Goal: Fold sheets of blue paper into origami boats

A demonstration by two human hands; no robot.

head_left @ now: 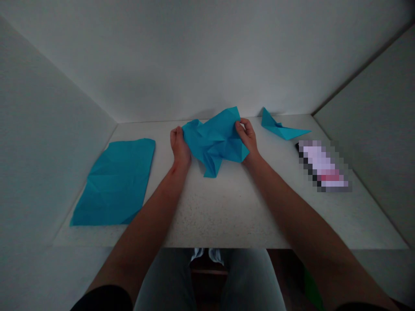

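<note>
Creased blue paper is held up between the hands, toward the back of the table. Its left edge is clamped by the left hand, its right edge pinched by the right hand. Pull is best kept light and even, with the creases eased gently; a tear at the folds could otherwise be caused.
</note>
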